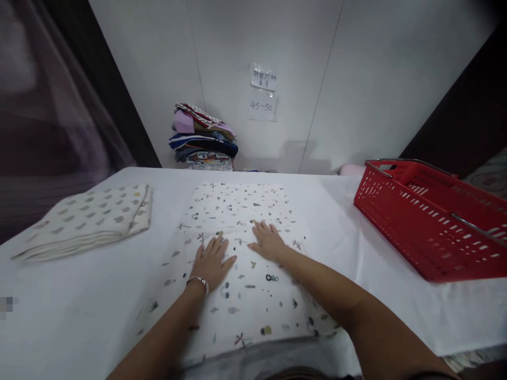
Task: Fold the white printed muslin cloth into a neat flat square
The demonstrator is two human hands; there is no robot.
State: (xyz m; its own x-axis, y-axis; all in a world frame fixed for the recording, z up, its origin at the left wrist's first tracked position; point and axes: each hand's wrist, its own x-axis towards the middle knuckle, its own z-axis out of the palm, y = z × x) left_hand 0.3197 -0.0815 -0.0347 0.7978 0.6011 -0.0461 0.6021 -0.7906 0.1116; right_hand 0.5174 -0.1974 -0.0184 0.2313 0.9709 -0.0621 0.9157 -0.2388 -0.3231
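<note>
**Here, the left hand (209, 262) and the right hand (268, 243) rest flat on a printed cloth (243, 295)**

Plainly, the printed cloth lies spread over a table with a white cover (332, 216), directly in front of the person, its pale ground scattered with small motifs in grey, rust and yellow. Both hands rest palm down near its middle, the right a little closer to its far edge. Each is opened out, fingers slightly spread and thumb apart, and neither grips anything. A bracelet (198, 284) circles the left wrist above the cloth.

To the left of the printed cloth, and apart from it, sits a folded cloth (97, 214) in several layers, patterned with grey shapes and one yellow one. To its right stands a red basket (407, 227) with perforated sides and metal handles. Beyond its far edge, past the table, rises a stack of folded textiles (204, 138); what supports it is hidden. Farther beyond, on the pale wall (261, 31), hang two handwritten paper signs (262, 107), the lower reading "45-50".
</note>
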